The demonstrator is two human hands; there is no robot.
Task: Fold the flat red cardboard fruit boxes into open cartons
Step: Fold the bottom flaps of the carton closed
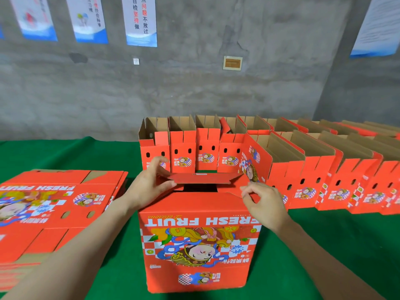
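- Standing upright on the green table cover (pixel 329 245), just in front of the person, the red carton (pixel 199 245) shows its "FRESH FRUIT" print upside down.
- Its upper flaps are partly folded inward, leaving a dark gap at the middle of the top.
- The left hand (pixel 149 185) pinches the left end of the far flap (pixel 205 178), thumb on top and fingers underneath, and the flap lies nearly level over the opening.
- The right hand (pixel 264 202) is at the top right corner, with its fingers curled and the thumb and fingertips closed on the edge of the near flap (pixel 229 194).
- A stack of flat boxes (pixel 54 202) lies to the left of the carton, near it but not touching.
- Rows of folded cartons (pixel 303 165) with open tops stand behind and to the right, packed side by side.
- Posters (pixel 140 20) hang on the grey concrete wall (pixel 194 83) beyond.
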